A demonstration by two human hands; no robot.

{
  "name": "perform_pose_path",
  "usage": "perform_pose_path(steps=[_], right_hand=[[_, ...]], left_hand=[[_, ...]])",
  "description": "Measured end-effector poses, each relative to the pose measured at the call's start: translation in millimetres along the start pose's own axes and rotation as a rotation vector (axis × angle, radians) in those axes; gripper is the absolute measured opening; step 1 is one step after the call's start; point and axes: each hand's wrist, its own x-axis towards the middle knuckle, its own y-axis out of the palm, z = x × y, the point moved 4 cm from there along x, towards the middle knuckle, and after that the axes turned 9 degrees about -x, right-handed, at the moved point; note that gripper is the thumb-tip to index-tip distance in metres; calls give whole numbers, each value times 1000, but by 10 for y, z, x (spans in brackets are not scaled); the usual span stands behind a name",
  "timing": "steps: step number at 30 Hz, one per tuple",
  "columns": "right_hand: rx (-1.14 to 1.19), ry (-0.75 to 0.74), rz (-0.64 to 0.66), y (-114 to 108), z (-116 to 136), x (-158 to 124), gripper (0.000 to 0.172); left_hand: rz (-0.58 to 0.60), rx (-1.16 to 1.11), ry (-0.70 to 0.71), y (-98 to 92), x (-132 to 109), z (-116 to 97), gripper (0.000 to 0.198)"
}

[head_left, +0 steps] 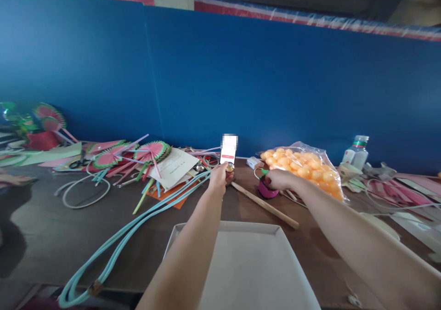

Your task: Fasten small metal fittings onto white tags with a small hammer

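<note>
Phone, perhaps point(228, 148), behind tray point(253, 266) — bag point(312, 149) rightward.

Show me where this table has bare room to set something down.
Bare tabletop lies left of the blue tubing, and between the white tray, wooden stick and right forearm. The back is crowded with paper fans and bagged orange balls.

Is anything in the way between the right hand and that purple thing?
No, nothing visible: the right hand seems to be touching the purple thing. The wooden stick lies nearer the camera and doesn't come between them.
</note>
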Motion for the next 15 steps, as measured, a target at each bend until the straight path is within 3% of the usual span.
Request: perform_pose_path(steps=[3,7,11,15], right_hand=[[83,-13,-67,-14,-89,-9,18],[339,-12,-271,-87,-210,-118,17],[727,-44,-413,-132,-175,-315,24],[1192,-47,-412,-131,-18,-443,34]], left_hand=[[2,-8,7,-3,8,0,17],[5,-17,-8,-10,27,13,17],[6,-20,-9,-21,61,33,17],[9,-19,-10,-33,115,67,16]])
